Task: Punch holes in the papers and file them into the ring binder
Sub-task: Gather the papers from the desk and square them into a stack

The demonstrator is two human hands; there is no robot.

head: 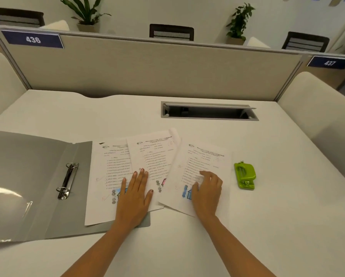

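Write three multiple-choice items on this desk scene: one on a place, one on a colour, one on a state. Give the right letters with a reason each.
1. Where does the hole punch lie?
A. right of the papers
B. inside the binder
C. under the left hand

2. What colour is the hole punch?
A. blue
B. green
C. red

3. How is the binder?
A. shut
B. standing upright
C. lying open

Key: 1 A, it sits on the desk beyond the sheet under the right hand. 2 B, its body is bright green. 3 C, both covers lie flat and the rings show.
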